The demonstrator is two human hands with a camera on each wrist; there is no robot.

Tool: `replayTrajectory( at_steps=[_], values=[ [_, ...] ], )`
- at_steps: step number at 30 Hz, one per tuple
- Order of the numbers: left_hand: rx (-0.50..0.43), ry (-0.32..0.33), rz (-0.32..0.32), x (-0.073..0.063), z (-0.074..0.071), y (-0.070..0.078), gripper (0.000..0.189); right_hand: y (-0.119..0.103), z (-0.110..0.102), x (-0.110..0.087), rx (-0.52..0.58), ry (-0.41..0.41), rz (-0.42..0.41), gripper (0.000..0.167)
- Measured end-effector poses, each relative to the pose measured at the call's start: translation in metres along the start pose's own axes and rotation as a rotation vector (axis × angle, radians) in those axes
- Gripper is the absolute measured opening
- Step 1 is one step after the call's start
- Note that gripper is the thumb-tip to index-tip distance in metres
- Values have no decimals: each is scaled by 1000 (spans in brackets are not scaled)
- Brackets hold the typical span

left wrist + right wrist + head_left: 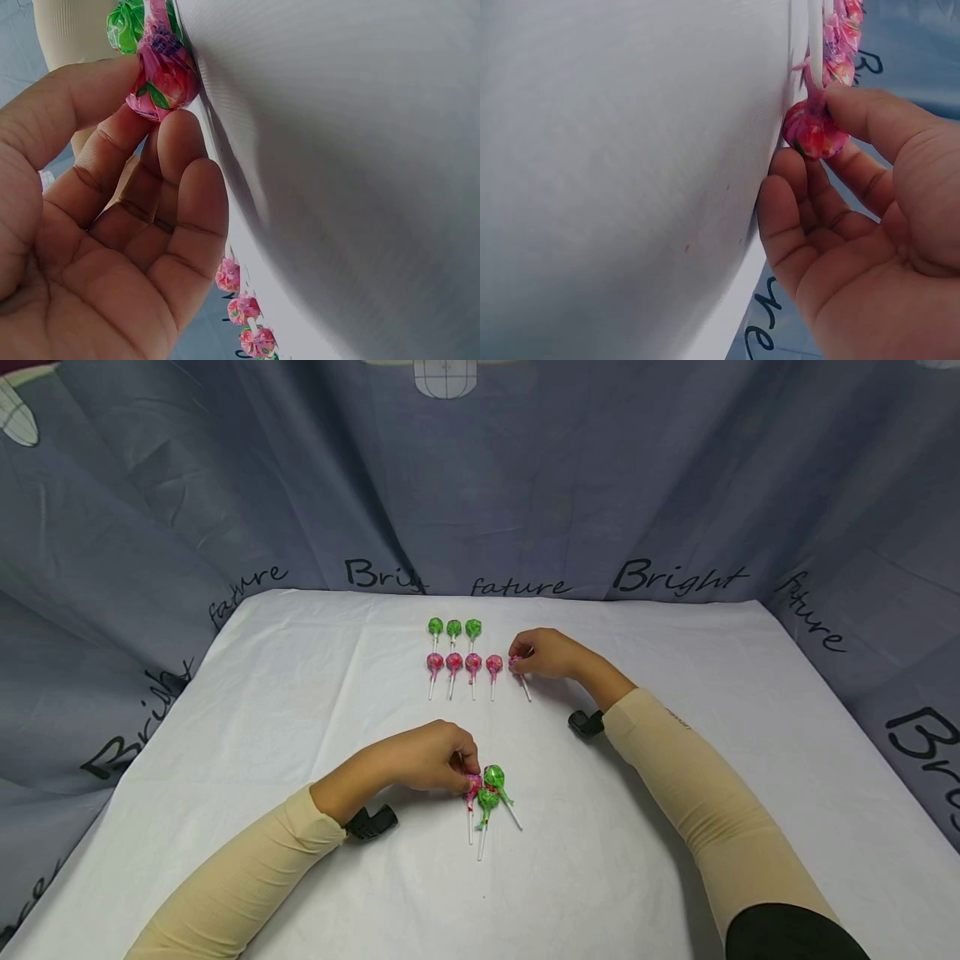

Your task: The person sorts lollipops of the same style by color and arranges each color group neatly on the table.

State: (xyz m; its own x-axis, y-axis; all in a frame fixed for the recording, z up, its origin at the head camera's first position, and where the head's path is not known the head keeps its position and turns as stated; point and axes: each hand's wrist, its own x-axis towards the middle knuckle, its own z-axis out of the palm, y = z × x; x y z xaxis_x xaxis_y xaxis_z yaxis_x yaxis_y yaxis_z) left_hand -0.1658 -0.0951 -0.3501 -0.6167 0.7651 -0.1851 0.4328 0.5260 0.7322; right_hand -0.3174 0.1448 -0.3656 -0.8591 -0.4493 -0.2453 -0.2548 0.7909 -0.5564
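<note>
My left hand (431,758) pinches a pink-wrapped lollipop (166,79) by its head, at the near pile on the white cloth. Two green lollipops (494,776) lie right beside it, with a bit of red wrapper showing between them. Farther back, my right hand (551,653) holds another pink lollipop (817,133) between thumb and fingers, at the right end of a row. That row has several pink lollipops (454,663), heads away from me and sticks toward me. Behind its left part stand three green lollipops (453,628) in a second row.
A white cloth (300,677) covers the table. Behind it hangs a grey-blue curtain (480,485) with printed lettering. Black wrist cameras (372,823) sit under both wrists, close over the cloth.
</note>
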Motion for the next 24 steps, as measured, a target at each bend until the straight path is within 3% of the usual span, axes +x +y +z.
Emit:
replayTrajectory(
  at_steps=[7, 24],
  values=[
    [-9, -2, -13, -1, 1, 0, 9, 1, 0, 1, -31, 41, -15, 16],
    [-23, -1, -16, -1, 0, 0, 11, -2, -1, -2, -22, 31, 9, 23]
  ],
)
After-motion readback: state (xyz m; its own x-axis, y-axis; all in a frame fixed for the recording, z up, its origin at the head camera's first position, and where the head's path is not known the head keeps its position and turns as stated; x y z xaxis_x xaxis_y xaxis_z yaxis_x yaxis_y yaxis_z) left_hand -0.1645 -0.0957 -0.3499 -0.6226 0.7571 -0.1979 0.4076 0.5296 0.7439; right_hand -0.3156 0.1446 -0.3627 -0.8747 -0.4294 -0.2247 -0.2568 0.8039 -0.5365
